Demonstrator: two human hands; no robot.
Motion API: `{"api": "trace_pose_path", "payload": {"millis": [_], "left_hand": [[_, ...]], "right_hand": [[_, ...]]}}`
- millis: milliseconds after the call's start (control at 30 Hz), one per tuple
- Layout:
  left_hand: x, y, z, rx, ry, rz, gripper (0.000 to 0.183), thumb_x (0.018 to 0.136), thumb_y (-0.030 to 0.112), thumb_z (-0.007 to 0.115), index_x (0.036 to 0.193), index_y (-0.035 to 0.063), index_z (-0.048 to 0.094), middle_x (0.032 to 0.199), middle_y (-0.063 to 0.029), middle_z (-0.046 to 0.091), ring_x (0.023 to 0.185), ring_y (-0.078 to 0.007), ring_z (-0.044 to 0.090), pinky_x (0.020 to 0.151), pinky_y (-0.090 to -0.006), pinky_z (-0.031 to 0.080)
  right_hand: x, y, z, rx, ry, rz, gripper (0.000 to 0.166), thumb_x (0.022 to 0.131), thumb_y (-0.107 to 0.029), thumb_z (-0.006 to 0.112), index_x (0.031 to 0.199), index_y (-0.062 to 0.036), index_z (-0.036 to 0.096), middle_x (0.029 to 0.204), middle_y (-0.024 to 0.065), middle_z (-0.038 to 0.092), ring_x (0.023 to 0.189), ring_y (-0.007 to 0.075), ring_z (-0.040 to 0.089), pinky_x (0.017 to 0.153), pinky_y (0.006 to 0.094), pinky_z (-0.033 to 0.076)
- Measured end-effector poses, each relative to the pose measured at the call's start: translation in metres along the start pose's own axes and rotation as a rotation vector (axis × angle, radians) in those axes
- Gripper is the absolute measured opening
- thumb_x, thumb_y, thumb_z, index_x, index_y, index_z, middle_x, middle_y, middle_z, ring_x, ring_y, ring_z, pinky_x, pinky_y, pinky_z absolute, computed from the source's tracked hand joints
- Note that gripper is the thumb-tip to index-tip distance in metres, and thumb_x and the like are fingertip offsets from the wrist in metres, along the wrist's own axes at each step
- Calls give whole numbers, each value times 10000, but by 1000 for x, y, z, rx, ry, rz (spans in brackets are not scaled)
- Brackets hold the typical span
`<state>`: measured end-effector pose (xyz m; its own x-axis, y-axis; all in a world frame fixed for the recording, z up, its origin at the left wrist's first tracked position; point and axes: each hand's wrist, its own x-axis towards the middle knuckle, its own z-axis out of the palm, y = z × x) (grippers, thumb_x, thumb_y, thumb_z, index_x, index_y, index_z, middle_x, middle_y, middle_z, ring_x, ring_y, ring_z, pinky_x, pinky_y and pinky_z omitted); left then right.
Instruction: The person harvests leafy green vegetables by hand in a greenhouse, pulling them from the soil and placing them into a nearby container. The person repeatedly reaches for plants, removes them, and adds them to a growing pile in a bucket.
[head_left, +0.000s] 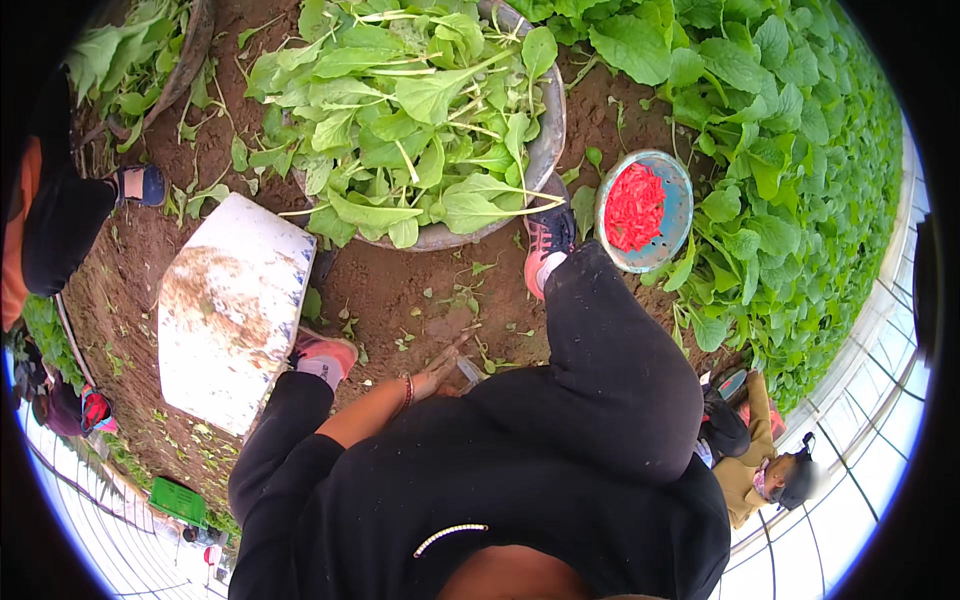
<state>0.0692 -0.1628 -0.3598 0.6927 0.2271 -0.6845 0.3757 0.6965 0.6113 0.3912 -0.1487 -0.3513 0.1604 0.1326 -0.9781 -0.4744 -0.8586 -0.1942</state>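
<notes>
My left hand (438, 373), with a beaded bracelet at the wrist, reaches low over the soil between my feet. Its fingers are stretched out, with nothing visible in them. Just beside it a pale, blade-like object (471, 370) sticks out past my black clothing; what holds it is hidden. My right hand is out of view, behind my body and raised knee. Before me stands a wide metal basin (553, 127) heaped with loose leafy greens (420, 127). By my right shoe (549, 232) sits a small worn blue bowl (679, 217) holding red strips (634, 206).
A soiled white foam board or box (232, 315) lies by my left foot. Dense leafy plants (787, 150) grow along the right. Another person (750, 465) crouches at lower right; another person's leg (67, 225) shows at left. A green crate (178, 501) stands farther off.
</notes>
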Motion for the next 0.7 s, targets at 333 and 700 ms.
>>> {"api": "trace_pose_path", "payload": {"millis": [333, 700], "left_hand": [[-5, 192, -12, -530, -306, -581, 738, 875, 615, 251, 1316, 32, 347, 1146, -93, 548, 998, -179, 543, 886, -308, 401], [36, 202, -5, -381, 98, -403, 471, 874, 344, 502, 1269, 96, 435, 1131, -32, 564, 929, -144, 554, 769, -299, 440]], "right_hand": [[-37, -43, -21, -139, -6, 72, 326, 899, -280, 453, 1170, -98, 461, 1059, 49, 586, 862, 198, 590, 712, 358, 478], [-4, -57, -91, -133, -134, 27, 324, 903, -307, 435, 1146, -100, 487, 1052, 46, 592, 857, 208, 592, 722, 365, 478]]}}
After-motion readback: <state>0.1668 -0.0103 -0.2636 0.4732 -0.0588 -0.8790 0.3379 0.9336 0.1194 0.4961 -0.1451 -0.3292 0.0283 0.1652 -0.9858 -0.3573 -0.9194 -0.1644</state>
